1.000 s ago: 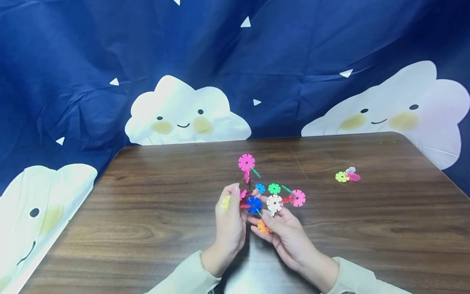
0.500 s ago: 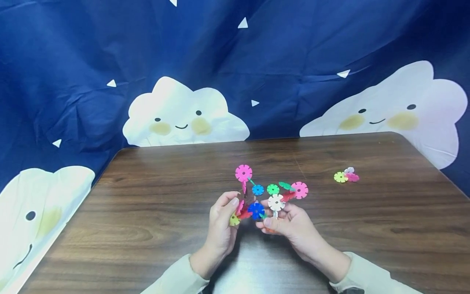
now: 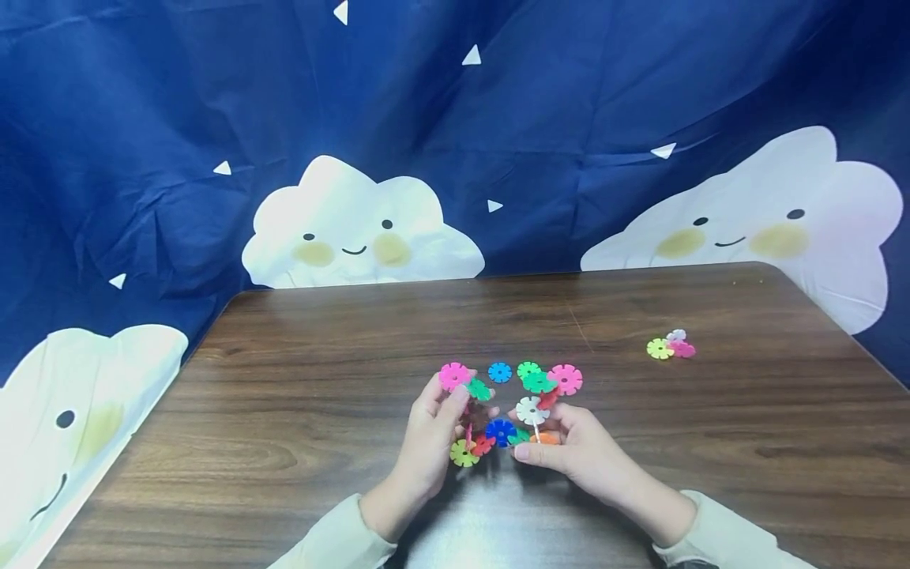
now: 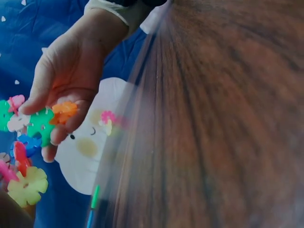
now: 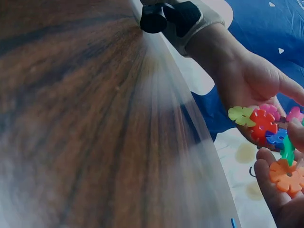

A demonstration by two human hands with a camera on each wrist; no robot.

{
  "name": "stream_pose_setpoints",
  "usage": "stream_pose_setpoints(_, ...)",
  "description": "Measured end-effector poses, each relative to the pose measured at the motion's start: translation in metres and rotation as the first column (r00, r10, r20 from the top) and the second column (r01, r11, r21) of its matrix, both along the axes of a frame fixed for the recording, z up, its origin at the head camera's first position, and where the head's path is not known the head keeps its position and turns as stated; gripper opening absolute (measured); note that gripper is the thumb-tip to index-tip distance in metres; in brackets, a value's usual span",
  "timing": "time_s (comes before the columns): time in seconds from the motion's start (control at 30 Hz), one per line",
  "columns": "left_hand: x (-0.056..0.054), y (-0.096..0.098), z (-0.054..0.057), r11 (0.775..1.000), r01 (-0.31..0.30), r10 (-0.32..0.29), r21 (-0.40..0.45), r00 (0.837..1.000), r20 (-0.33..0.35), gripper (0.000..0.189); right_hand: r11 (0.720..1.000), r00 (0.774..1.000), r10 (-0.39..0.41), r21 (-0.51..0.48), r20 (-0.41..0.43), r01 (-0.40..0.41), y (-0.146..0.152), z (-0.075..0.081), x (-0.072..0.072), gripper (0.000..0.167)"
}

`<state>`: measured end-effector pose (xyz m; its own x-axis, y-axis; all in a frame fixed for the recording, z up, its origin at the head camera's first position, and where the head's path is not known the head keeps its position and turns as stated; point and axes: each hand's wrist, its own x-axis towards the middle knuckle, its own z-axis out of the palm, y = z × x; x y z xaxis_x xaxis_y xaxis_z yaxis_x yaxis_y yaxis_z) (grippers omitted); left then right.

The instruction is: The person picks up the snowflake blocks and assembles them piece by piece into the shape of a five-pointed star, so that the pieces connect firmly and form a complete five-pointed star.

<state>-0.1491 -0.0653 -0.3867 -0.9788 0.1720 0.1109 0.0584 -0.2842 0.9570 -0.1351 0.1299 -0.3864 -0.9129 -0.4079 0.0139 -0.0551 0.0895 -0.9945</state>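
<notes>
A bent chain of joined, notched flower-shaped plastic discs hangs between both hands in the head view, its middle blue disc [image 3: 502, 432] lowest. My left hand [image 3: 430, 435] holds the left arm of the chain near the brown disc [image 3: 475, 415], with a pink disc [image 3: 453, 376] on top and a yellow disc [image 3: 464, 453] below. My right hand [image 3: 583, 454] pinches the orange disc [image 3: 545, 438], its thumb along the near side. A white disc [image 3: 532, 410] and another pink disc [image 3: 566, 379] stand up on that arm. In the right wrist view, a red disc [image 5: 264, 126] sits beside the yellow one.
Beyond the hands, a loose light-blue disc [image 3: 500, 372] and a green disc [image 3: 528, 371] lie on the wooden table [image 3: 320, 395]. Farther right rests a small cluster of yellow, pink and white discs [image 3: 660, 348]. A blue cloud-print cloth [image 3: 540, 103] hangs behind the table.
The chain has tilted, its left pink disc dropping toward the left hand and its middle lowering toward me. Both hands have moved slightly apart. The loose discs stay put.
</notes>
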Motion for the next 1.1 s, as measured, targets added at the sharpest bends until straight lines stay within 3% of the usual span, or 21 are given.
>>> stream_pose_setpoints(0.23, 0.003, 0.004, 0.001, 0.999, -0.052, 0.053, 0.011, 0.995, -0.084, 0.033, 1.0, 1.0, -0.001, 0.007, -0.012, 0.001, 0.002, -0.003, 0.0, 0.048)
stream_pose_setpoints(0.43, 0.004, 0.006, 0.003, 0.995, -0.093, 0.096, 0.03, 0.99, -0.108, 0.032, 1.0, 1.0, 0.021, -0.008, -0.02, -0.021, 0.001, -0.004, -0.001, 0.049)
stream_pose_setpoints(0.57, 0.005, 0.005, 0.003, 0.994, -0.103, 0.108, 0.046, 0.986, -0.126, 0.032, 0.999, 0.999, 0.034, 0.037, -0.001, -0.034, 0.005, -0.002, -0.004, 0.053)
stream_pose_setpoints(0.7, 0.004, 0.005, 0.004, 0.992, -0.109, 0.117, 0.06, 0.981, -0.153, 0.027, 0.99, 0.992, 0.123, 0.07, 0.028, -0.125, 0.016, -0.002, -0.01, 0.058)
stream_pose_setpoints(0.87, 0.004, 0.004, 0.004, 0.992, -0.119, 0.126, 0.049, 0.98, -0.155, 0.022, 0.951, 0.965, 0.256, 0.164, 0.054, -0.261, 0.032, 0.001, -0.024, 0.059)
stream_pose_setpoints(0.97, 0.005, 0.003, 0.005, 0.992, -0.117, 0.122, 0.041, 0.981, -0.149, 0.024, 0.925, 0.976, 0.217, 0.323, -0.025, -0.197, 0.037, 0.003, -0.036, 0.045)
stream_pose_setpoints(1.03, 0.006, 0.002, 0.006, 0.992, -0.122, 0.125, 0.029, 0.982, -0.143, 0.026, 0.901, 0.98, 0.16, 0.423, -0.118, -0.096, 0.038, 0.003, -0.045, 0.042)
stream_pose_setpoints(1.1, 0.007, 0.002, 0.006, 0.993, -0.113, 0.115, 0.02, 0.983, -0.144, 0.028, 0.868, 0.965, 0.117, 0.497, -0.235, 0.016, 0.039, 0.003, -0.054, 0.04)
